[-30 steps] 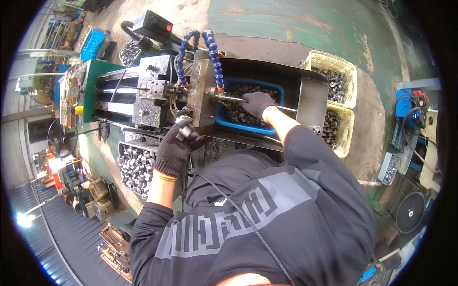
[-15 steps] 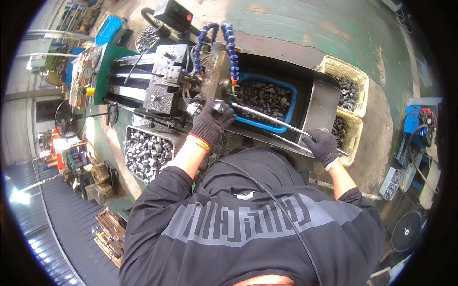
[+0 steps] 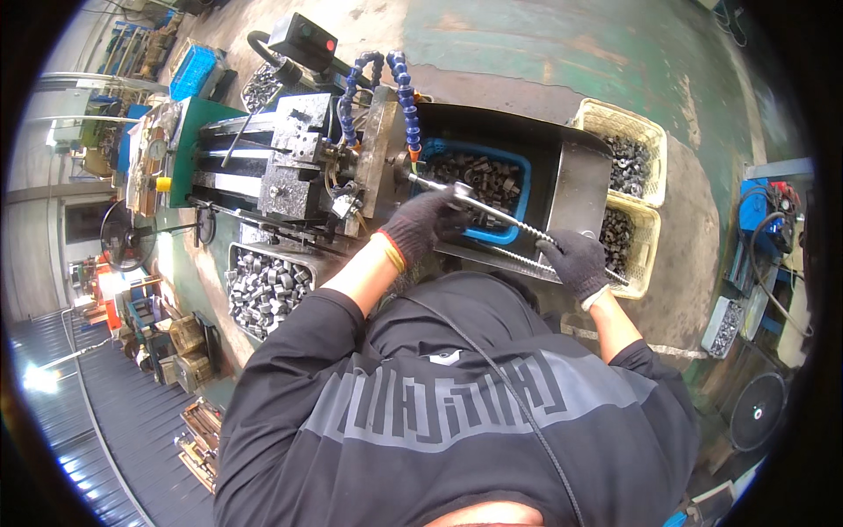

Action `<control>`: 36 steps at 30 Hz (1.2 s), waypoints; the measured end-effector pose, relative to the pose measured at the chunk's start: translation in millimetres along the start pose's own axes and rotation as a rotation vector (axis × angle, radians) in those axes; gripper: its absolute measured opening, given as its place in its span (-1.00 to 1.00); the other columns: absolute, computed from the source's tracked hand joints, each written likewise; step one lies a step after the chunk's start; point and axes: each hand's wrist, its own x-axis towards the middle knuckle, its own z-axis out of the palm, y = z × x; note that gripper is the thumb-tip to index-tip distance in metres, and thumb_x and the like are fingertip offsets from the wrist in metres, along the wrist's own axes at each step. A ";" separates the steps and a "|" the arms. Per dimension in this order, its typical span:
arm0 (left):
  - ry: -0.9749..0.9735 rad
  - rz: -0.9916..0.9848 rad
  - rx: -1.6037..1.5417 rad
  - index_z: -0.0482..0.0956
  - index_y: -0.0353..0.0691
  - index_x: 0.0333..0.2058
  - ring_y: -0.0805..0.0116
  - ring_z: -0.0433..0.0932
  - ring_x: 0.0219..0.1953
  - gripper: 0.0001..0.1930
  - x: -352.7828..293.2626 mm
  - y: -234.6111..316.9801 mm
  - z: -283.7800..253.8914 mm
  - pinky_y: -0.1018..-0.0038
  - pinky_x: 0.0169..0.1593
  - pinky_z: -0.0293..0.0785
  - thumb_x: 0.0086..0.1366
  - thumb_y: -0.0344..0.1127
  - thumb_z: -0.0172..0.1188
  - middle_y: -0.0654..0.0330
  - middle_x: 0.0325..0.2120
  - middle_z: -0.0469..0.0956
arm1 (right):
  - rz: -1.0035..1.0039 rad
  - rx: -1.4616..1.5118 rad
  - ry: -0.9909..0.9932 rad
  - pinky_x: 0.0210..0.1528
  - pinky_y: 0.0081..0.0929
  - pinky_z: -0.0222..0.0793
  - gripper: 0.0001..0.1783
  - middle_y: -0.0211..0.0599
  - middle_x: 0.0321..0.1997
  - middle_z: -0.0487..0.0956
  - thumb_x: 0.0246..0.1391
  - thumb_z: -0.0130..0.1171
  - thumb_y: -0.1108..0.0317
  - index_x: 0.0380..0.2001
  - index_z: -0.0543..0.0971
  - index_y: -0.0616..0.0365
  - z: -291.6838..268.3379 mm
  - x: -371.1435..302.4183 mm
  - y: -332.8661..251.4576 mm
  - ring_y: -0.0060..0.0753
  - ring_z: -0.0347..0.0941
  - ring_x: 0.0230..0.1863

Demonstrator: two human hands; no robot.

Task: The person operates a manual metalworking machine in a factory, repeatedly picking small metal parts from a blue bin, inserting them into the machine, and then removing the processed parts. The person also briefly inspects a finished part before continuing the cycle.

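Observation:
My right hand (image 3: 577, 265), in a dark knit glove, is closed round a long metal rod (image 3: 505, 216) with a spiral-ridged stretch by the fingers. The rod slants up and left to the machine's head, below the blue segmented coolant hoses (image 3: 406, 101). My left hand (image 3: 426, 227), gloved too, is closed with its fingertips at a small shiny metal piece (image 3: 462, 189) on the rod; whether the rod passes through it I cannot tell. Below lies a second ridged rod (image 3: 527, 260). Under the rods is a blue basket (image 3: 527, 189) of dark metal pieces.
The machine's slide block (image 3: 299, 140) stands left of my hands. A bin (image 3: 235, 263) of shiny metal pieces is below it. Two cream baskets (image 3: 660, 162) with metal parts stand on the right, beyond a metal tray edge (image 3: 584, 180).
My left hand has moved right, away from the machine's head and along the rod, with the shiny metal piece. My right hand keeps its hold on the rod, shifted only slightly.

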 end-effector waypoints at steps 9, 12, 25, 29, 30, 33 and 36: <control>0.057 0.149 0.290 0.55 -0.21 0.34 0.23 0.69 0.10 -0.57 -76.3 21.1 -70.6 0.28 0.26 0.65 0.63 -0.17 0.19 0.10 0.11 0.67 | 0.135 -0.088 -0.240 -0.13 0.03 0.58 -0.52 -0.13 -0.32 0.73 0.39 0.20 -0.19 -0.28 0.74 -0.02 34.6 52.6 8.1 0.14 0.69 -0.20; 0.205 0.353 0.375 0.49 -0.36 0.39 0.26 0.70 0.09 -0.51 -108.4 27.1 -95.5 0.36 0.26 0.63 0.63 -0.22 0.20 0.06 0.14 0.67 | 0.115 -0.096 -0.256 -0.12 0.02 0.58 -0.53 -0.13 -0.26 0.74 0.41 0.19 -0.19 -0.26 0.74 -0.01 51.9 70.8 10.7 0.12 0.70 -0.17; 0.420 0.513 0.802 0.36 -0.37 0.48 0.43 0.64 -0.17 -0.29 -74.6 59.5 -160.5 0.46 -0.05 0.59 0.49 -0.13 0.31 0.02 -0.07 0.71 | -0.082 -0.051 -0.267 0.02 -0.11 0.65 -0.47 -0.15 -0.04 0.80 0.35 0.26 -0.14 0.16 0.71 -0.02 121.0 168.2 -39.5 -0.02 0.74 0.01; 0.382 0.453 0.852 0.42 -0.37 0.44 0.46 0.65 -0.23 -0.33 -73.1 76.4 -145.9 0.49 -0.12 0.60 0.50 -0.12 0.32 0.07 -0.12 0.72 | 0.009 -0.090 -0.456 0.14 -0.03 0.60 -0.28 0.00 0.11 0.75 0.34 0.29 -0.06 0.45 0.44 0.00 106.8 203.1 -104.0 0.07 0.70 0.13; 0.372 0.443 0.871 0.44 -0.37 0.42 0.46 0.65 -0.24 -0.35 -71.9 80.9 -144.4 0.49 -0.13 0.60 0.50 -0.13 0.31 0.08 -0.13 0.72 | 0.006 -0.083 -0.451 0.14 -0.03 0.60 -0.28 0.00 0.11 0.75 0.33 0.30 -0.02 0.45 0.43 0.00 111.2 206.8 -110.9 0.07 0.70 0.13; 0.342 0.413 0.870 0.51 -0.37 0.36 0.47 0.67 -0.24 -0.42 -65.8 87.0 -140.9 0.50 -0.15 0.61 0.50 -0.14 0.29 0.11 -0.17 0.74 | -0.036 -0.052 -0.366 0.11 -0.02 0.62 -0.39 0.00 0.07 0.76 0.31 0.27 0.25 0.41 0.49 -0.03 132.0 213.0 -123.2 0.11 0.72 0.10; 0.351 0.431 0.849 0.57 -0.35 0.29 0.47 0.69 -0.24 -0.50 -51.8 82.3 -137.7 0.50 -0.14 0.62 0.51 -0.18 0.28 0.16 -0.24 0.75 | -0.034 -0.137 -0.465 0.04 -0.01 0.65 -0.44 -0.02 0.01 0.78 0.29 0.21 0.40 0.36 0.55 -0.03 147.5 228.9 -130.5 0.13 0.75 0.02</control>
